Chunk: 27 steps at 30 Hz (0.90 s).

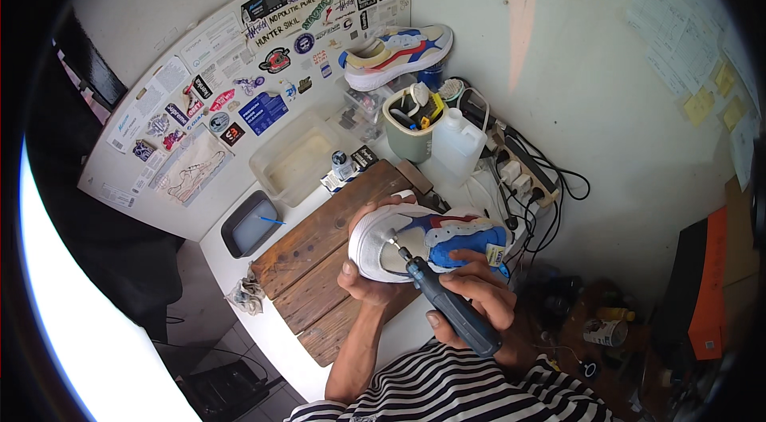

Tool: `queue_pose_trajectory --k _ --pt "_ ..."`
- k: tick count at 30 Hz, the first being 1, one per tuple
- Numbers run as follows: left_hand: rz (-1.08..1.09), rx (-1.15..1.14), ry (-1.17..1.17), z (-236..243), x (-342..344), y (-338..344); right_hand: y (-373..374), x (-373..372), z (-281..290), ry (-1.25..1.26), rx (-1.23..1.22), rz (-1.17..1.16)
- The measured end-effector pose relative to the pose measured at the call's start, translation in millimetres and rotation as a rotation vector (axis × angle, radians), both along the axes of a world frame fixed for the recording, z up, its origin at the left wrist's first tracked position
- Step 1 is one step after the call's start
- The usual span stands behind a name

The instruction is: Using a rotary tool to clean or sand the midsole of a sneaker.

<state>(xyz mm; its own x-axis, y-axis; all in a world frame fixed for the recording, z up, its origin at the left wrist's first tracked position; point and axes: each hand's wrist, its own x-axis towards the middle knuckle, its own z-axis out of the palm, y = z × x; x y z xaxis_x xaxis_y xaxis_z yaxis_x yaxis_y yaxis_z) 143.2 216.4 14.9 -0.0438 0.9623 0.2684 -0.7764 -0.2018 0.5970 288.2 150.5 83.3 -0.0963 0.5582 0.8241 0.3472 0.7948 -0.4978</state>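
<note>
My left hand (365, 285) grips a sneaker (447, 232) by its toe end, fingers wrapped round the white sole. The shoe has a white and beige toe with blue, red and grey panels and a small tag near the heel. In my right hand (483, 294) is a dark rotary tool (455, 310), gripped like a pen. Its thin metal bit (394, 242) points at the toe and appears to touch it. Some right-hand fingers lie close to the blue side of the shoe. Below the shoe is a brown wooden board (311, 294).
A matching sneaker (399, 57) rests at the back. Near it stand a green bin (408, 143) of tools, a translucent jug (458, 149) and a power strip (531, 175) with tangled cables. Left of these are a plastic tub (291, 159), a small bottle (341, 165) and a dark tray (249, 224).
</note>
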Motion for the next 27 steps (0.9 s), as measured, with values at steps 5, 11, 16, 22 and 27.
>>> queue_pose_trajectory --k 5,11,16,22,27 --pt "-0.005 0.012 -0.018 -3 1 0 -5 -4 -3 0.01 -0.047 0.037" --pt "0.005 -0.022 -0.045 3 2 -1 -5 -3 -4 -0.036 -0.034 0.049" --pt "0.042 -0.044 -0.005 3 4 0 1 -4 -9 -0.038 -0.009 0.02" --pt "0.069 -0.077 -0.026 1 2 1 -3 1 -9 -0.121 0.006 0.027" --pt "0.078 -0.091 0.045 4 -2 0 -9 4 -4 -0.128 0.049 -0.025"
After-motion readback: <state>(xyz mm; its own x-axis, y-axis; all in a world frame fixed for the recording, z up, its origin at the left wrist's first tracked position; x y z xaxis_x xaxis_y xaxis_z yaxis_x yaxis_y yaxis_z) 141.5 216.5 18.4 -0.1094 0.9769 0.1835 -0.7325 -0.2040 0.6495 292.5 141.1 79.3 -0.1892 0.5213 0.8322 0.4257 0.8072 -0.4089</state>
